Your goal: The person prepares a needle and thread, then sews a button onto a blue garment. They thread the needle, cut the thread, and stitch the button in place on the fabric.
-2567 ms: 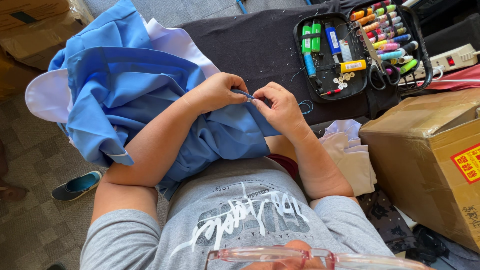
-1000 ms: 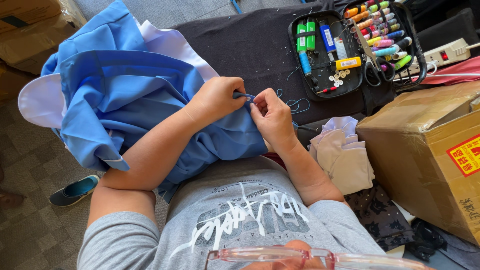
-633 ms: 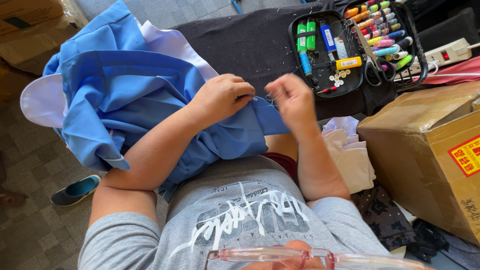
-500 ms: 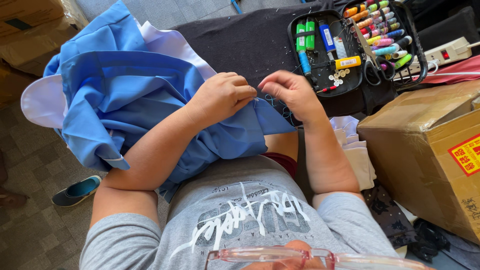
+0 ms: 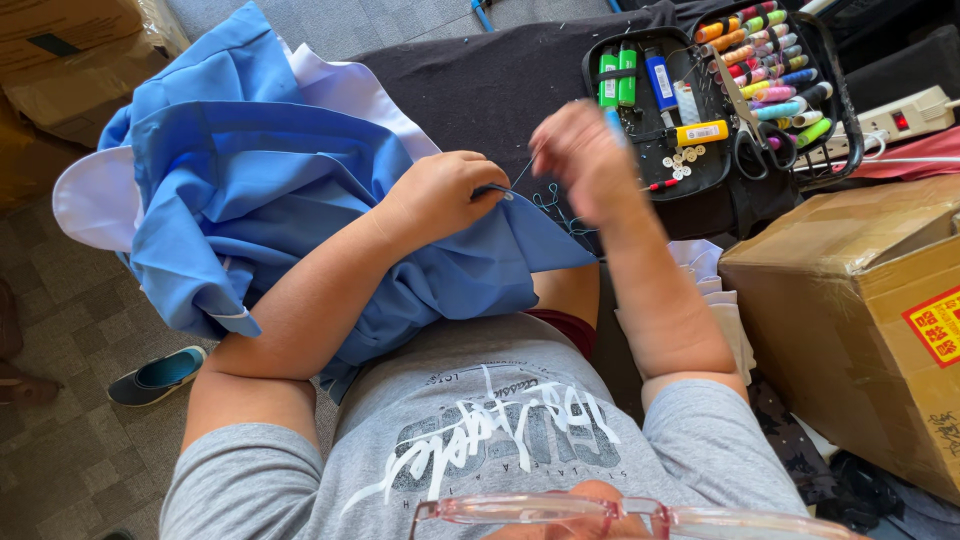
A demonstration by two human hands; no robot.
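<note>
Blue garment (image 5: 270, 190) lies bunched across our lap and over the black cloth (image 5: 500, 85) w/ its white lining showing at the edges. Our left hand (image 5: 440, 192) is clenched on a fold of the fabric near its front edge, pinching it tight. Our right hand (image 5: 590, 160) is raised just beside it, blurred, fingers pinched together; blue thread (image 5: 522, 172) runs taut from them down to the fold, needle too small to tell. Sewing kit (image 5: 715, 95) sits open past the right hand w/ spools, scissors (image 5: 755, 125), buttons. Cardboard box (image 5: 860, 320) stands at our right; white cloth (image 5: 715, 300) lies between it and our right arm.
</note>
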